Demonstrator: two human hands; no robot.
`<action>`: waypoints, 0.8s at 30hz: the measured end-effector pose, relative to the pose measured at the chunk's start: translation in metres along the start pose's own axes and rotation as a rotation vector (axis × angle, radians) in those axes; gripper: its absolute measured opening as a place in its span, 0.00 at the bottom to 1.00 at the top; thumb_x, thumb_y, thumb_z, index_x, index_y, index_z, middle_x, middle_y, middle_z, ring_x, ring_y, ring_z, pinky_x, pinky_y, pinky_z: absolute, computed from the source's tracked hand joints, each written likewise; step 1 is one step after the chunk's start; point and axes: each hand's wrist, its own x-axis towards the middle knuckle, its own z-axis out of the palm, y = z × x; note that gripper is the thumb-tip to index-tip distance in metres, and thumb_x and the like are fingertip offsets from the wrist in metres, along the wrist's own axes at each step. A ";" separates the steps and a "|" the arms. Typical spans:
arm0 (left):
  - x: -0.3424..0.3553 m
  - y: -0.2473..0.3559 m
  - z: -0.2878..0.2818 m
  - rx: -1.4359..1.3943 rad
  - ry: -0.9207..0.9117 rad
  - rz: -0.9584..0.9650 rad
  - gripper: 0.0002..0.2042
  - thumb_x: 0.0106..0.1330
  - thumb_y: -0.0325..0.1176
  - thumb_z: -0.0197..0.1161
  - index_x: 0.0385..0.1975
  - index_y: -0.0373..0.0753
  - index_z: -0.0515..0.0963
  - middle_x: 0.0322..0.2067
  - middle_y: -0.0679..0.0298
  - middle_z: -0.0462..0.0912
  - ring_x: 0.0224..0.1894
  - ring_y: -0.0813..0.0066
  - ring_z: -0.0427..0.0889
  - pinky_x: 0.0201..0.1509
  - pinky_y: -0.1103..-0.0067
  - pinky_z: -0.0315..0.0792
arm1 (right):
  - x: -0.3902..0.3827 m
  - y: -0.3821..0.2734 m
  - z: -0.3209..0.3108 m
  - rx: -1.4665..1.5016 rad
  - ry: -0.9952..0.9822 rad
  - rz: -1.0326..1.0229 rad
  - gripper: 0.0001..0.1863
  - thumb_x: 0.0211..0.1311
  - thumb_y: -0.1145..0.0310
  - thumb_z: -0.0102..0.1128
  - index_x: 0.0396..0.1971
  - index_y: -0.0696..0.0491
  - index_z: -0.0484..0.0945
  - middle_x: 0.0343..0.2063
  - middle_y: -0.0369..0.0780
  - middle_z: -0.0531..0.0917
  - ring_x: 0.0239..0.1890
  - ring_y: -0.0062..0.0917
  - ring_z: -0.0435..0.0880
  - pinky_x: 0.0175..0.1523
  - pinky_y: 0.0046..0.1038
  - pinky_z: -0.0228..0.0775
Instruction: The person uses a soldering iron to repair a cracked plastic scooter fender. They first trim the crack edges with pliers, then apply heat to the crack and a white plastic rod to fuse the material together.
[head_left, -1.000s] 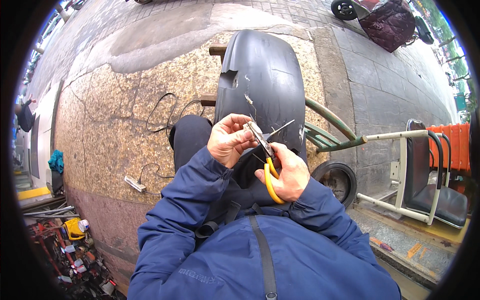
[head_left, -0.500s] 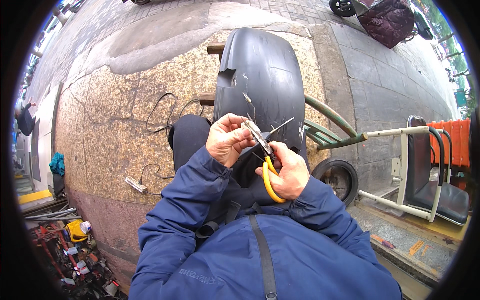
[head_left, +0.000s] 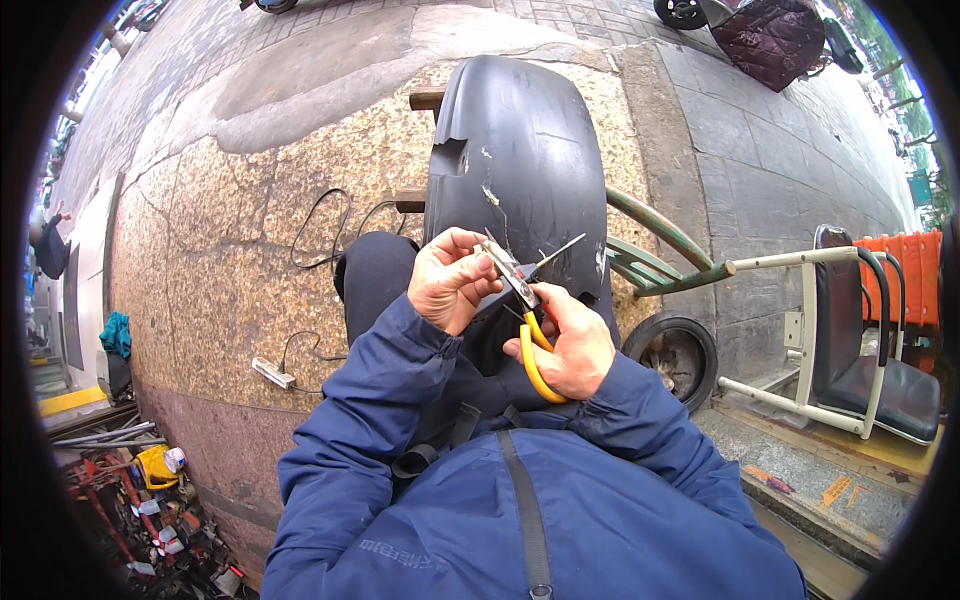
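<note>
My right hand (head_left: 570, 345) is closed round yellow-handled pliers (head_left: 540, 370), whose metal jaws point up and left toward my left hand. My left hand (head_left: 452, 280) pinches a small pale piece (head_left: 483, 263) at the tip of the jaws; fingers partly hide what it is. Just beyond both hands lies a curved black plastic panel (head_left: 525, 130), with a ragged notch in its left edge and pale scuffs along its surface. A thin rod (head_left: 560, 252) slants up to the right over the panel, beside the jaws; its lower end is hidden.
A green-framed chair (head_left: 660, 230) and wooden bars support the panel. A small wheel (head_left: 672, 360) lies by my right knee. Further right stands a white-framed black seat (head_left: 870, 370). On the left are a power strip (head_left: 272, 373), looped black cord (head_left: 322, 230) and piled tools (head_left: 150, 510).
The view has shifted slightly. Both hands keep nearly the same hold, with the pliers' jaws still at the left fingertips.
</note>
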 end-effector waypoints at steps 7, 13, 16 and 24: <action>0.000 0.001 0.001 0.052 0.033 0.011 0.12 0.64 0.25 0.71 0.45 0.37 0.78 0.39 0.55 0.87 0.39 0.67 0.89 0.42 0.73 0.85 | -0.002 -0.004 -0.007 -0.032 -0.055 0.014 0.39 0.49 0.54 0.80 0.59 0.56 0.73 0.37 0.44 0.82 0.37 0.34 0.83 0.45 0.35 0.78; 0.000 0.002 0.000 0.015 0.033 0.023 0.12 0.63 0.22 0.71 0.44 0.35 0.78 0.36 0.57 0.86 0.36 0.69 0.86 0.40 0.73 0.84 | -0.002 -0.004 -0.009 -0.030 -0.032 0.011 0.38 0.49 0.55 0.81 0.58 0.56 0.74 0.38 0.45 0.83 0.37 0.35 0.84 0.45 0.35 0.78; 0.001 0.002 0.001 0.035 0.020 0.002 0.12 0.62 0.22 0.72 0.43 0.35 0.78 0.36 0.57 0.85 0.36 0.70 0.86 0.39 0.73 0.84 | 0.000 -0.004 -0.010 0.003 -0.040 0.012 0.38 0.48 0.55 0.81 0.57 0.56 0.74 0.36 0.45 0.84 0.36 0.36 0.84 0.44 0.36 0.78; -0.001 0.002 0.001 0.081 0.023 0.010 0.11 0.63 0.23 0.72 0.43 0.35 0.78 0.36 0.55 0.85 0.34 0.71 0.85 0.38 0.73 0.83 | -0.001 -0.003 -0.009 0.099 -0.038 -0.002 0.32 0.50 0.71 0.81 0.55 0.58 0.74 0.24 0.37 0.80 0.25 0.16 0.75 0.34 0.23 0.72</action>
